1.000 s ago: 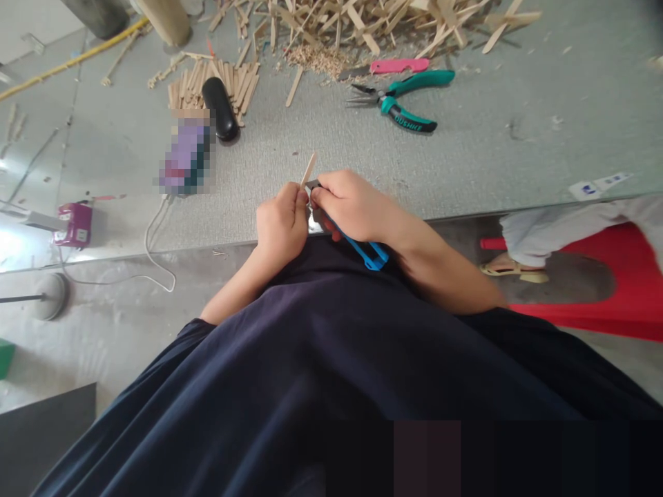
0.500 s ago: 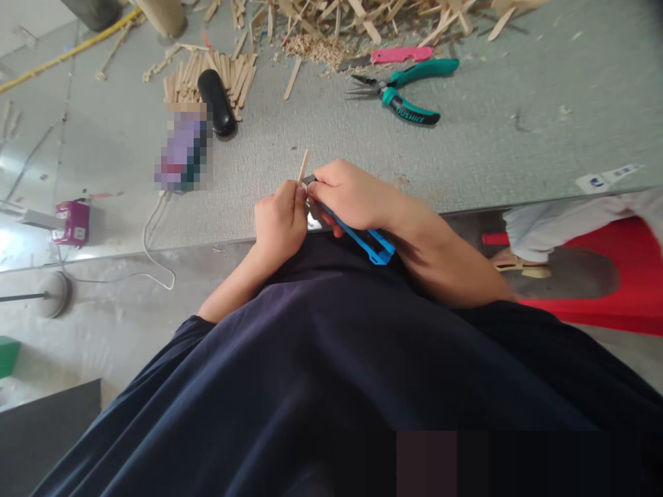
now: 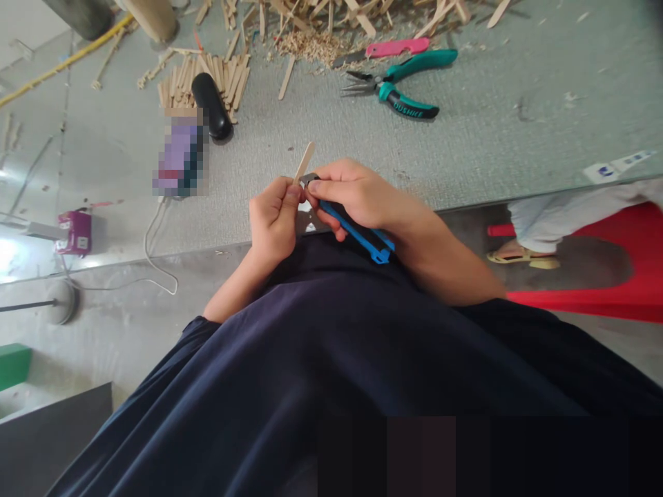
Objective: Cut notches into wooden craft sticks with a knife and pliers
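My left hand [image 3: 274,214] is closed, pinching a thin wooden craft stick [image 3: 305,161] whose rounded end points up and away from me. Against it from the right comes my right hand [image 3: 352,193], wrapped around a blue and black utility knife [image 3: 357,235]. The knife's metal head lies beside the stick near my left fingertips; how far the blade reaches is hidden. Both hands are just over the table's near edge, in front of my dark shirt. Beyond them lie green-handled needle-nose pliers [image 3: 396,86], jaws apart, and a pink-handled knife [image 3: 396,47].
Wood shavings [image 3: 311,47] and a heap of loose sticks [image 3: 362,14] lie at the back. A black case [image 3: 212,107] rests on more sticks [image 3: 181,81], near a blurred phone-like object [image 3: 179,155] with a white cable. At right, a person's foot [image 3: 518,252] is beside a red stool [image 3: 637,269].
The stick has turned so its flat face shows more. My left hand has shifted slightly left, and the knife head shows more clearly beside the stick. The whole view has moved a little.
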A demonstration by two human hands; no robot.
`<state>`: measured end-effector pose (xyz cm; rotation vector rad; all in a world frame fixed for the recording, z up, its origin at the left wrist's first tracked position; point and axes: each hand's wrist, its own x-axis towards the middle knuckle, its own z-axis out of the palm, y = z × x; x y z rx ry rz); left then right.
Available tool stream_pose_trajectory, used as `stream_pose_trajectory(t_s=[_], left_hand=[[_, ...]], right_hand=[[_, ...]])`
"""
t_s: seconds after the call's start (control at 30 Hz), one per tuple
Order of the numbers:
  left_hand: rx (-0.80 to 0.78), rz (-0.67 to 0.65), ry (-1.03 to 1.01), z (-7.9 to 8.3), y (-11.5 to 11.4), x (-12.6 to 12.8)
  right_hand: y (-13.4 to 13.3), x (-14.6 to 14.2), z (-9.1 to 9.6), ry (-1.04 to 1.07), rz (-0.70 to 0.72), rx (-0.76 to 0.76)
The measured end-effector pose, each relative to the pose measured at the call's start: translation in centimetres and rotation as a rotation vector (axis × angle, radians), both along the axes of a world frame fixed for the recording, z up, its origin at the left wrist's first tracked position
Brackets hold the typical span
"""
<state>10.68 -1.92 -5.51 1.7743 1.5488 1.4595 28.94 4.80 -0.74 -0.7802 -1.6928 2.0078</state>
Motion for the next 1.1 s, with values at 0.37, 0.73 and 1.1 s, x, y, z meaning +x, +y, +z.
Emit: stream_pose_trajectory(t_s=[0.37, 0.73, 1.1], left_hand=[[-0.052, -0.001, 0.016, 0.4, 1.1, 1.2], [-0.051, 0.020, -0.025, -0.6, 1.2, 0.7], [-0.045, 0.024, -0.041, -0.7, 1.1, 0.7]], right_hand=[[-0.3, 0.2, 0.1, 0.031, -0.091, -0.041], [-0.5, 0.1, -0.2, 0.001, -0.129, 0.001], [-0.2, -0.2, -0.2, -0.031, -0.157, -0.014]])
